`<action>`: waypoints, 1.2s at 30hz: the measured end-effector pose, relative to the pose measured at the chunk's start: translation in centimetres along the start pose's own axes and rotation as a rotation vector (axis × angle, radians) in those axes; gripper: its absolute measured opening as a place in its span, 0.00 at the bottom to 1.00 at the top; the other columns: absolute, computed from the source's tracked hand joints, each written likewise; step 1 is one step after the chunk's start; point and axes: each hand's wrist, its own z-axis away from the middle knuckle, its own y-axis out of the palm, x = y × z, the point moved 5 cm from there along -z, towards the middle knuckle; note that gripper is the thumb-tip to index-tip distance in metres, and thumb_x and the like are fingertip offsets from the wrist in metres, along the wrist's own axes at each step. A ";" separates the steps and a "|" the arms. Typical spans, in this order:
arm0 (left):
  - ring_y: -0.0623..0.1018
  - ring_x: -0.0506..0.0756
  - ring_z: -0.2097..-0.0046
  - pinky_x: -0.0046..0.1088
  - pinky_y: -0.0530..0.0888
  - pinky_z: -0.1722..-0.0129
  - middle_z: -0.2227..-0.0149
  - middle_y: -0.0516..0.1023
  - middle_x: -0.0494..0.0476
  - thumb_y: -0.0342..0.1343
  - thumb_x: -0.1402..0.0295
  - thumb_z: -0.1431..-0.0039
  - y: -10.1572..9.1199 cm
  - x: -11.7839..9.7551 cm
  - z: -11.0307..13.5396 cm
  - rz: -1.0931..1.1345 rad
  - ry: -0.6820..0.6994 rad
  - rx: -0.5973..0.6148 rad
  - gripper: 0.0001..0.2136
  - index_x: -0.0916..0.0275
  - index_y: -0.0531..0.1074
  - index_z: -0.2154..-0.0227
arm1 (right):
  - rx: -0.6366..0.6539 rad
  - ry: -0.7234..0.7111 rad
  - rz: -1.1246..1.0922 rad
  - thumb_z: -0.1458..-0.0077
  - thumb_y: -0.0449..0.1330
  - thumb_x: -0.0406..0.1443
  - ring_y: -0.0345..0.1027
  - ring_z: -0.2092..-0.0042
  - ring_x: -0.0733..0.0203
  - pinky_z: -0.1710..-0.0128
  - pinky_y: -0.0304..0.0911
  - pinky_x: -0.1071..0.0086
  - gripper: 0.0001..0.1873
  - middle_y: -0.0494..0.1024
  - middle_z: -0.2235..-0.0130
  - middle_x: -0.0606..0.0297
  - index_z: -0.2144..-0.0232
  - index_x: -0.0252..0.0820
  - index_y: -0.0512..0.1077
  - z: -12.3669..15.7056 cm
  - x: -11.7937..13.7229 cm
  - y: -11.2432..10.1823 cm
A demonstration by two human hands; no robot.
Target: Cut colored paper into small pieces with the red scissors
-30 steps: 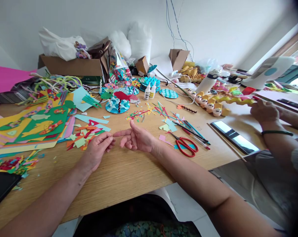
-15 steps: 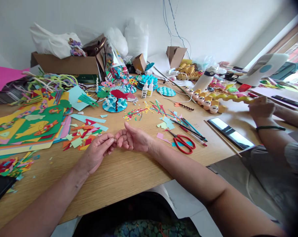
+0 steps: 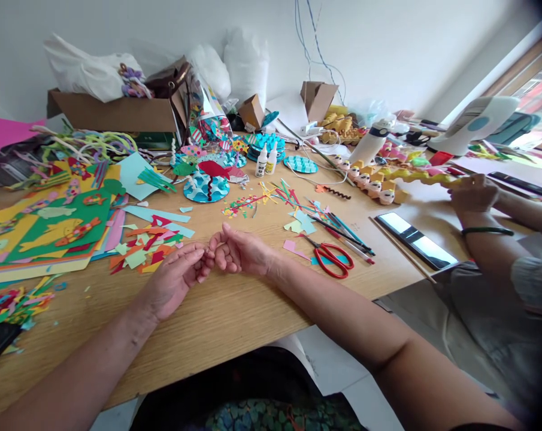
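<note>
My left hand (image 3: 174,278) and my right hand (image 3: 241,250) meet above the table (image 3: 235,311), fingertips touching. The left thumb and fingers pinch together at the point of contact; anything between them is too small to name. My right hand has its fingers curled, thumb upward, with the fingertips against the left ones. Just beyond the left hand lies a pile of coloured paper scraps (image 3: 140,254). Red-handled scissors (image 3: 331,257) rest to the right of my right hand. A blue paper craft with a red fish (image 3: 210,170) stands behind both hands.
Pencils (image 3: 349,236), a phone (image 3: 414,239) and a thin stick (image 3: 400,248) lie on the right. Two glue bottles (image 3: 266,160) stand at the back. A co-worker's hands (image 3: 475,194) hold a yellow strip. Stacked coloured paper (image 3: 10,266) covers the left.
The left hand's fingers have shifted slightly and spread a little at the contact with the right. My view has moved slightly. The co-worker's hands stay near the yellow strip.
</note>
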 end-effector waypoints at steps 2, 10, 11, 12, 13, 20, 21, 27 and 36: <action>0.68 0.47 0.74 0.20 0.64 0.78 0.74 0.72 0.52 0.59 0.65 0.52 -0.2 0.1 -0.1 0.018 -0.005 -0.017 0.06 0.64 0.73 0.75 | -0.005 -0.058 0.070 0.36 0.33 0.46 0.63 0.84 0.71 0.84 0.54 0.80 0.27 0.73 0.82 0.67 0.71 0.38 0.65 0.1 0.1 0.2; 0.65 0.46 0.78 0.20 0.60 0.80 0.79 0.69 0.49 0.59 0.66 0.54 -0.7 0.1 -0.4 -0.180 0.019 -0.062 0.07 0.63 0.70 0.79 | -0.118 -0.241 0.526 0.42 0.47 0.50 0.61 0.81 0.72 0.82 0.55 0.80 0.20 0.68 0.81 0.72 0.71 0.39 0.64 0.6 0.7 0.7; 0.64 0.46 0.78 0.20 0.59 0.80 0.80 0.69 0.48 0.59 0.66 0.54 -0.8 0.0 -0.4 -0.209 0.028 -0.068 0.07 0.63 0.69 0.80 | -0.127 -0.261 0.590 0.42 0.47 0.50 0.61 0.81 0.72 0.81 0.55 0.80 0.20 0.67 0.81 0.73 0.71 0.39 0.63 0.7 0.8 0.7; 0.64 0.45 0.78 0.20 0.58 0.80 0.80 0.68 0.48 0.59 0.66 0.54 -0.8 -0.1 -0.4 -0.227 0.034 -0.069 0.07 0.63 0.69 0.80 | -0.137 -0.280 0.643 0.43 0.48 0.51 0.60 0.80 0.72 0.81 0.56 0.79 0.21 0.67 0.80 0.73 0.71 0.39 0.63 0.8 0.9 0.8; 0.64 0.45 0.78 0.20 0.58 0.80 0.80 0.68 0.47 0.58 0.66 0.54 -0.8 -0.2 -0.3 -0.232 0.038 -0.067 0.07 0.63 0.69 0.80 | -0.150 -0.296 0.681 0.43 0.48 0.51 0.60 0.80 0.72 0.80 0.56 0.79 0.21 0.66 0.80 0.73 0.71 0.39 0.63 0.8 1.0 0.8; 0.66 0.46 0.76 0.20 0.62 0.78 0.77 0.70 0.49 0.60 0.66 0.54 -0.7 -0.5 -0.4 -0.147 0.079 -0.060 0.07 0.63 0.70 0.78 | -0.261 -0.296 0.618 0.43 0.45 0.53 0.60 0.81 0.71 0.81 0.55 0.78 0.23 0.68 0.80 0.71 0.72 0.39 0.63 0.9 1.6 -0.1; 0.66 0.46 0.76 0.20 0.62 0.79 0.77 0.71 0.50 0.60 0.65 0.55 -0.8 -0.7 -0.4 -0.143 0.085 -0.070 0.07 0.63 0.71 0.78 | -0.276 -0.293 0.598 0.43 0.45 0.53 0.60 0.81 0.71 0.81 0.54 0.78 0.23 0.69 0.80 0.70 0.72 0.39 0.63 0.8 1.7 -0.3; 0.67 0.47 0.76 0.20 0.63 0.79 0.77 0.73 0.51 0.62 0.65 0.58 -3.7 -5.0 1.5 -0.310 0.150 -0.173 0.08 0.64 0.72 0.78 | -0.336 -0.276 0.566 0.43 0.46 0.52 0.59 0.81 0.72 0.81 0.54 0.78 0.23 0.69 0.80 0.70 0.73 0.39 0.63 0.9 1.7 -1.1; 0.64 0.44 0.76 0.15 0.56 0.75 0.83 0.69 0.41 0.59 0.77 0.56 -19.5 -12.4 8.8 -0.870 0.084 -0.694 0.02 0.67 0.72 0.79 | -0.328 -0.260 0.647 0.47 0.48 0.55 0.60 0.80 0.70 0.80 0.54 0.75 0.25 0.69 0.79 0.68 0.73 0.39 0.65 1.3 1.8 -0.2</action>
